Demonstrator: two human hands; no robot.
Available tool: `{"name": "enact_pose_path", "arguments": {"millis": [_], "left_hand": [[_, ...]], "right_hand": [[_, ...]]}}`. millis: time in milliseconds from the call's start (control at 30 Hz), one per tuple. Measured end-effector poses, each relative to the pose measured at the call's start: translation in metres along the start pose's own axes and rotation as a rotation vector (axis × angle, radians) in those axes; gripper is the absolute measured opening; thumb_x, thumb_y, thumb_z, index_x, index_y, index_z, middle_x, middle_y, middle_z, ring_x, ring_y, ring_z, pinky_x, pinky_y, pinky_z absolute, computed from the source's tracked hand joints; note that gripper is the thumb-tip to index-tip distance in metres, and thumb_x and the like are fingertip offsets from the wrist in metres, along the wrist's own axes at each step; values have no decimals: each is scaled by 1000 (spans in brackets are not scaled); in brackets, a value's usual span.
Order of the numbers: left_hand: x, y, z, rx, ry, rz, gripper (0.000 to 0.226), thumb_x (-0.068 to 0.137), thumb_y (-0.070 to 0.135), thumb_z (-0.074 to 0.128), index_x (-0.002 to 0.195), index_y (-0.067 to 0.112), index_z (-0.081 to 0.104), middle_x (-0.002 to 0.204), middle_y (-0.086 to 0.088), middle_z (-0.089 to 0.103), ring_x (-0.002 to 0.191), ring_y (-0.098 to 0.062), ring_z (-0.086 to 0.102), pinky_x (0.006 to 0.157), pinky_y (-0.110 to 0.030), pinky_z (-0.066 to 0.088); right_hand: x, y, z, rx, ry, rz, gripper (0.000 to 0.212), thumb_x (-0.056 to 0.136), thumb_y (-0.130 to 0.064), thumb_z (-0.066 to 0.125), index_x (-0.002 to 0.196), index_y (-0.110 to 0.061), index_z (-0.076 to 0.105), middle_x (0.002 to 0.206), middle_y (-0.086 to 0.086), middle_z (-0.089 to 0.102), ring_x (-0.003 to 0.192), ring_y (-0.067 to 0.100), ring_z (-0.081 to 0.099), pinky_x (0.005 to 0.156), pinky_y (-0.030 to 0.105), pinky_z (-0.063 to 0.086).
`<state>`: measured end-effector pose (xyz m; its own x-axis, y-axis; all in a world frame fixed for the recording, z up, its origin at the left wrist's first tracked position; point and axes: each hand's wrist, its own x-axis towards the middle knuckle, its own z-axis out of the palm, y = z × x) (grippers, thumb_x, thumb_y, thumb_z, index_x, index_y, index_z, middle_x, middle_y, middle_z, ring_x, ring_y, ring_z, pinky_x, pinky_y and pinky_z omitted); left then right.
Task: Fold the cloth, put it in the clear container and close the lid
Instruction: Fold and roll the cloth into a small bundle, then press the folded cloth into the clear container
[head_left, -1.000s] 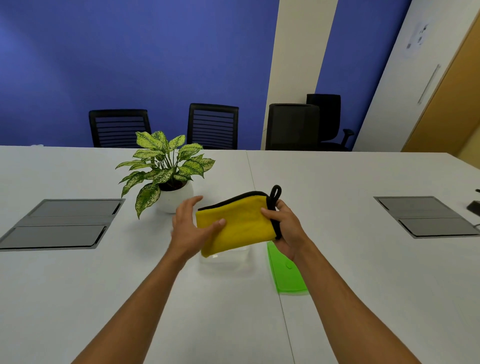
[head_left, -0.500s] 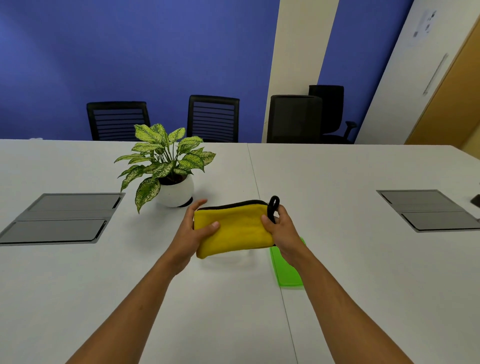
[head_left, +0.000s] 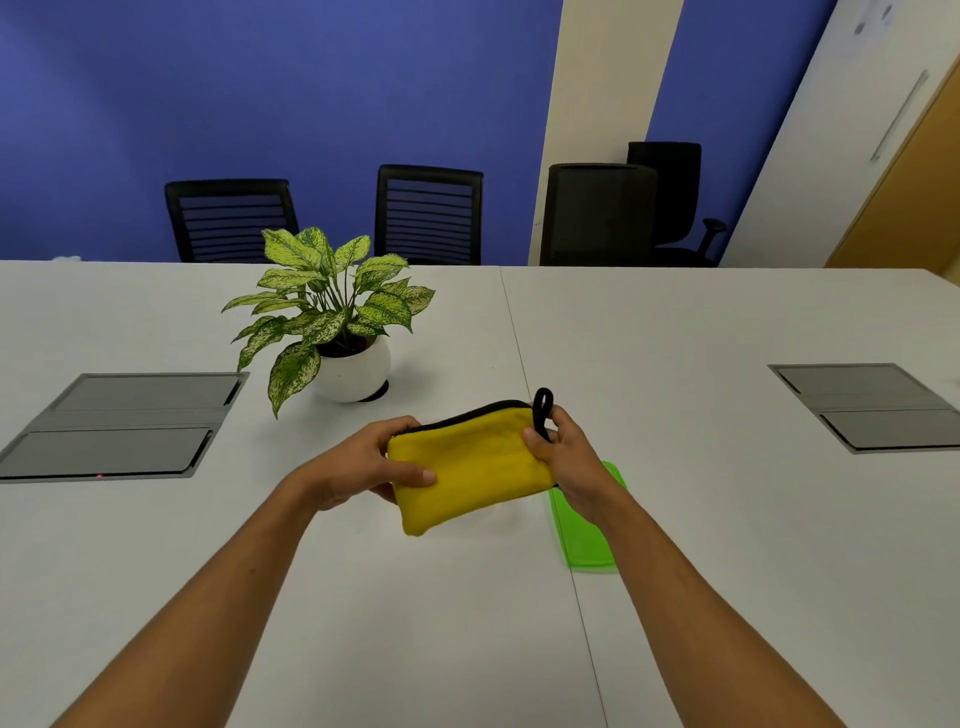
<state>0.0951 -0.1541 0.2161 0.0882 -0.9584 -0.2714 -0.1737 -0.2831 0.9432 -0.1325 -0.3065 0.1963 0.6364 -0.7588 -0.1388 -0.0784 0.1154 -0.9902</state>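
Cloth (head_left: 470, 467) folded to a small yellow pad, black trim and loop on its far right edge. It is held above the counter (head_left: 727, 519), between both hands. Left hand (head_left: 358, 467) clamped on the left end, thumb over the top face. Right hand (head_left: 569, 460) clamped on the right end beside the loop. Green lid (head_left: 587, 535) lies flat on the counter, just under and beside the right wrist. Container not visible; likely hidden beneath the cloth, cannot confirm.

Step judged: folding done, cloth going to the container. Next move calls for lowering the pad flat inside, letting go, then fetching the lid with the right hand.
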Motion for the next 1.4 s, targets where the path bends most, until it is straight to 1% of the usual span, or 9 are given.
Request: {"name": "enact_pose_path", "arguments": {"millis": [333, 467, 600, 733, 867, 1000, 1167, 1300, 1400], "left_hand": [[34, -23, -15, -101, 237, -21, 50, 67, 27, 86, 107, 14, 59, 108, -13, 64, 99, -33, 65, 66, -34, 58], [78, -45, -29, -126, 312, -103, 43, 77, 18, 80, 107, 27, 50, 111, -10, 58, 97, -29, 62, 62, -33, 57], [104, -56, -32, -182, 451, -122, 52, 83, 17, 74, 121, 30, 41, 119, -12, 54, 100, -31, 59, 72, -39, 56], [133, -78, -35, 19, 518, -199, 56, 88, 22, 69, 132, 35, 37, 121, -8, 49, 105, -32, 54, 79, -44, 54], [161, -99, -27, 375, 533, -189, 55, 90, 16, 65, 136, 27, 37, 126, -12, 49, 105, -30, 53, 78, -37, 48], [186, -117, -21, 611, 478, -199, 51, 91, 8, 56, 135, 24, 37, 124, -17, 49, 96, -27, 50, 77, -34, 45], [205, -135, -19, 757, 357, -331, 53, 91, 9, 55, 138, 19, 32, 123, -21, 48, 103, -36, 55, 83, -44, 50], [217, -145, -15, 807, 326, -397, 66, 88, 9, 61, 143, 15, 24, 123, -21, 50, 106, -36, 57, 82, -43, 50], [221, -150, -10, 895, 314, -407, 65, 89, 11, 61, 143, 12, 25, 119, -19, 53, 103, -34, 58, 78, -40, 50]], "right_hand": [[29, 8, 4, -3, 48, 52, 33, 95, -16, 56, 127, -19, 46, 123, 24, 59, 108, 36, 60, 90, 49, 50], [73, 36, 6, -87, 108, 121, 36, 95, -19, 58, 128, -21, 45, 121, 21, 60, 109, 35, 60, 90, 48, 51], [98, 48, 7, -208, 165, 133, 43, 91, -22, 63, 130, -21, 45, 115, 15, 62, 107, 31, 60, 90, 47, 53], [125, 69, 14, -474, 233, 100, 41, 87, -21, 66, 124, -12, 53, 101, 9, 62, 98, 30, 62, 74, 33, 49], [152, 92, 21, -755, 200, 88, 37, 87, -19, 64, 122, -9, 54, 113, 18, 63, 99, 34, 61, 79, 38, 51], [177, 109, 24, -1030, 86, 73, 23, 89, -15, 58, 109, -4, 55, 107, 20, 61, 94, 35, 58, 68, 36, 44], [192, 127, 27, -1254, -82, 80, 14, 91, -4, 50, 105, -3, 52, 109, 22, 56, 95, 36, 56, 65, 34, 35], [203, 139, 33, -1343, -134, 74, 22, 89, 4, 46, 110, -1, 52, 112, 21, 57, 100, 35, 56, 68, 34, 34], [208, 149, 37, -1374, -150, 73, 22, 89, 5, 48, 108, 0, 56, 111, 19, 59, 100, 33, 59, 68, 32, 35]]}}
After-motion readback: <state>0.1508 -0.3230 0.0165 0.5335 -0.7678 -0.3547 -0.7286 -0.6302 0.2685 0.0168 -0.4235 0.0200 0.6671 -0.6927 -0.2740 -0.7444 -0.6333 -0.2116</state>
